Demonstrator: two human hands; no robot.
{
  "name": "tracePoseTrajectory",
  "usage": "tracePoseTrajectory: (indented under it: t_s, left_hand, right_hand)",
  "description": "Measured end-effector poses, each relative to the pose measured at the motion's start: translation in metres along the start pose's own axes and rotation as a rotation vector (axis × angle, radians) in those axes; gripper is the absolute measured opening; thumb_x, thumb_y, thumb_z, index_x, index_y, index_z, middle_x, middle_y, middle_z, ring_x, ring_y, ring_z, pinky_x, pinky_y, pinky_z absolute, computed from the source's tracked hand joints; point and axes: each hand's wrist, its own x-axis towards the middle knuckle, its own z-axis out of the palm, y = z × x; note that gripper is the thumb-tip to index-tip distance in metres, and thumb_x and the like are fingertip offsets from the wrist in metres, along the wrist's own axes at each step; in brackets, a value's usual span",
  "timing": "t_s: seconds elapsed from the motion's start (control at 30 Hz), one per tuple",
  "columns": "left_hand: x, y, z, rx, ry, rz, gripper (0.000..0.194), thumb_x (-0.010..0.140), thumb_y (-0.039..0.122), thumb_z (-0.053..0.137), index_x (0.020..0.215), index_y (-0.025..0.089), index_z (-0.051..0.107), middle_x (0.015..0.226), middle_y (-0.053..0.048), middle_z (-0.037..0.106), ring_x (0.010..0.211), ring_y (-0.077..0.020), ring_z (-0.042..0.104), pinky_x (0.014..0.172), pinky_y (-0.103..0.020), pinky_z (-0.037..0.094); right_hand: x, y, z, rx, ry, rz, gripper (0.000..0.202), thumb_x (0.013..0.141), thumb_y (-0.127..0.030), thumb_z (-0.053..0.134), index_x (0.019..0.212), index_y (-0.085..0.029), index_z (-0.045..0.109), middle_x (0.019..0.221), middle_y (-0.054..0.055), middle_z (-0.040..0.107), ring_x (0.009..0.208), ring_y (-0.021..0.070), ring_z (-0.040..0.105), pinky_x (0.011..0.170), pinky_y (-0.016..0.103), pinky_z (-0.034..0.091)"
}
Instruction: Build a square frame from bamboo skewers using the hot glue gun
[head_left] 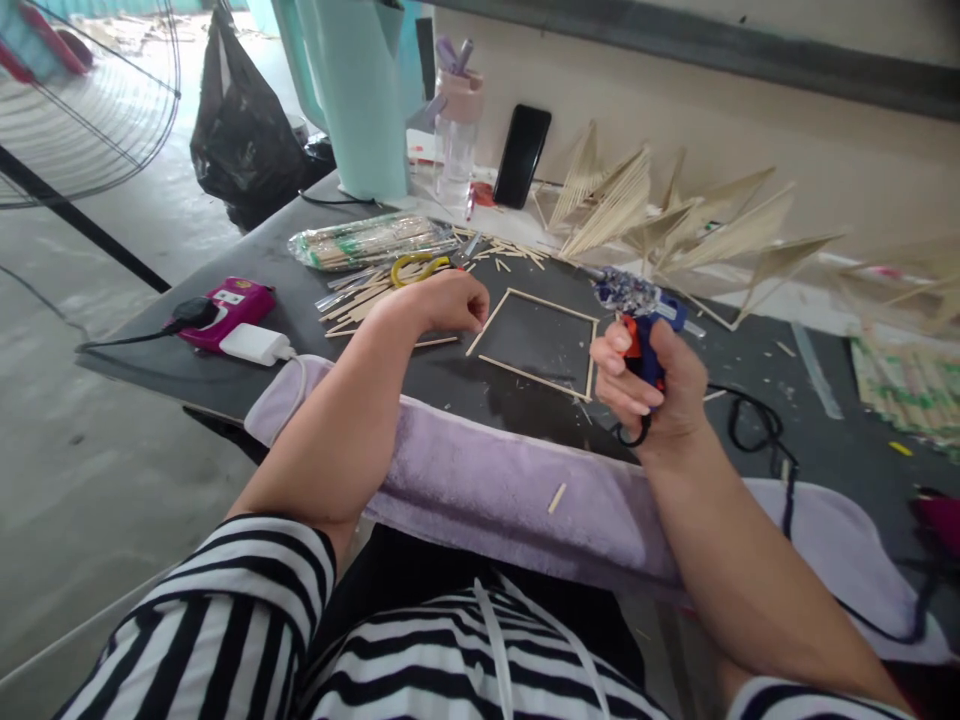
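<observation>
Your dark worktop [264, 248] stands near a pale wall [637, 85]; your right fingers [622, 388] clamp a glue gun [639, 297]; your left fingers [478, 306] bunch together, any hold unclear.

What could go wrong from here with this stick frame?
The stick frame has a gap at its near left corner, so the left hand, close by, might skew it. If hot, the glue gun in the right hand could burn skin. The black cord on that side might snag.

Glue gun [666, 308] blue; frame [534, 379] beige; sleeve [259, 580] striped.
</observation>
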Motion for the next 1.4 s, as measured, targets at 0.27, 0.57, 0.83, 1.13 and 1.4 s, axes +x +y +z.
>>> tracePoseTrajectory:
  t_s: [0.27, 0.57, 0.83, 1.13, 1.4]
  left_hand:
    - [-0.001, 0.006, 0.000, 0.108, -0.061, -0.016, 0.026, 0.072, 0.025, 0.059, 0.091, 0.022, 0.077, 0.088, 0.000, 0.073, 0.085, -0.0152, 0.063, 0.075, -0.022, 0.043]
    - [0.008, -0.001, 0.002, 0.225, -0.155, -0.128, 0.026, 0.071, 0.024, 0.060, 0.090, 0.022, 0.076, 0.094, -0.002, 0.074, 0.091, -0.0188, 0.064, 0.079, -0.024, 0.045]
    - [0.007, -0.003, 0.001, 0.161, -0.194, -0.152, 0.024, 0.067, 0.018, 0.061, 0.086, 0.022, 0.076, 0.093, 0.000, 0.074, 0.087, -0.0174, 0.065, 0.073, -0.024, 0.045]
    - [0.004, -0.007, -0.001, 0.071, -0.234, -0.151, 0.030, 0.068, 0.025, 0.062, 0.093, 0.024, 0.078, 0.097, 0.001, 0.075, 0.089, -0.0166, 0.065, 0.077, -0.022, 0.046]
    - [0.006, -0.010, 0.001, 0.014, -0.234, -0.150, 0.028, 0.069, 0.026, 0.062, 0.092, 0.025, 0.078, 0.095, 0.002, 0.075, 0.091, -0.0158, 0.065, 0.078, -0.021, 0.046]
  right_hand:
    - [0.003, -0.003, -0.001, -0.084, 0.160, -0.001, 0.033, 0.079, -0.051, 0.069, 0.082, -0.020, 0.060, 0.071, -0.003, 0.055, 0.038, 0.0018, 0.028, 0.035, 0.018, 0.031]
    - [0.007, 0.005, -0.012, -0.604, 0.527, 0.010, 0.031, 0.065, -0.032, 0.077, 0.087, -0.021, 0.058, 0.070, 0.001, 0.067, 0.058, 0.0176, 0.064, 0.056, 0.032, 0.055]
    - [0.000, 0.033, -0.008, -1.523, 0.692, -0.232, 0.024, 0.077, -0.033, 0.062, 0.099, -0.024, 0.059, 0.078, 0.003, 0.066, 0.073, 0.0226, 0.065, 0.069, 0.034, 0.045]
    - [0.010, 0.070, -0.003, -1.807, 0.440, -0.307, 0.014, 0.084, -0.026, 0.050, 0.093, -0.024, 0.059, 0.066, -0.003, 0.059, 0.067, 0.0169, 0.054, 0.079, 0.034, 0.028]
    - [0.009, 0.066, -0.004, -1.804, 0.420, -0.260, 0.017, 0.083, -0.022, 0.046, 0.093, -0.024, 0.059, 0.067, -0.002, 0.060, 0.071, 0.0179, 0.057, 0.077, 0.033, 0.025]
